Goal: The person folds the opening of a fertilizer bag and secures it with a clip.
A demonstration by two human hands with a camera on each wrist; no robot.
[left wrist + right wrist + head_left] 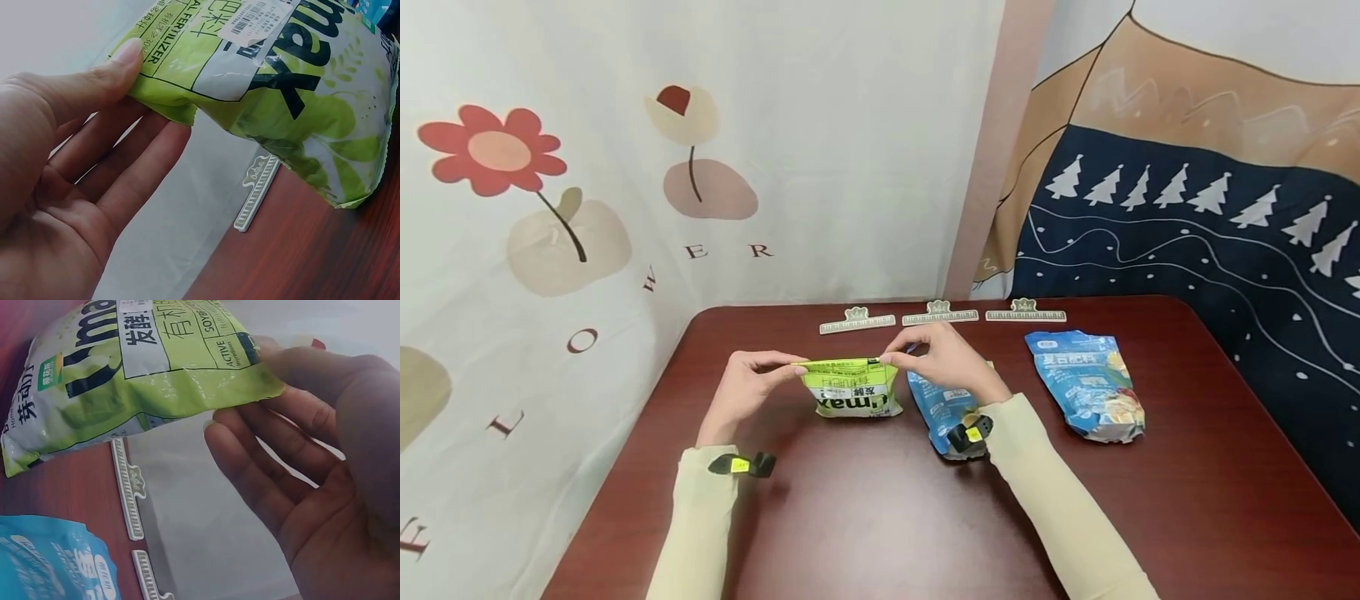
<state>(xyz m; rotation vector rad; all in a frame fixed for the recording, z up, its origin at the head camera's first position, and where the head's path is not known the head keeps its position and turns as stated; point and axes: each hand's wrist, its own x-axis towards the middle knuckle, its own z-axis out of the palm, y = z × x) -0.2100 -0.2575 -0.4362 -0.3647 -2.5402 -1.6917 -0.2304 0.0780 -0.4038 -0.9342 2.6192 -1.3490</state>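
Observation:
A green and white fertilizer bag (853,390) stands on the table between my hands, its top edge drawn out flat. My left hand (751,385) pinches one top corner between thumb and fingers. At the opposite top corner, my right hand (946,357) pinches the bag the same way. The left wrist view shows the thumb lying over the bag (275,69) with fingers behind it. In the right wrist view the printed front of the bag (150,356) faces the camera. Partly behind my right forearm lies a blue bag (942,408).
Another blue bag (1088,383) lies at the right of the table (865,517). Along the back edge sit three ruler-like clips: a left clip (857,322), a middle clip (940,315) and a right clip (1026,313). A printed curtain (850,150) hangs behind.

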